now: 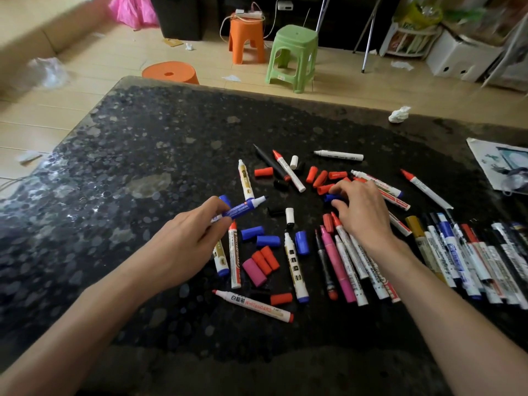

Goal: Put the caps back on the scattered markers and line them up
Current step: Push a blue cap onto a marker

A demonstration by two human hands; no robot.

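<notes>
Left hand [188, 238] is pinching an uncapped blue marker [243, 208], tip pointing right. Right hand [363, 212] has thumb and forefinger curled round a blue cap [331, 198] on the tabletop [171, 132], next to the loose red caps [320, 178].

Clutter spread over the table [148, 167] around both hands.
A marker [243, 208] sits in the left hand [183, 247], a cap [328, 198] between the right hand's [363, 212] fingertips; loose caps [260, 238] lie between the hands, a cap cluster [323, 178] beyond the right hand, a row of markers [471, 258] to its right.
</notes>
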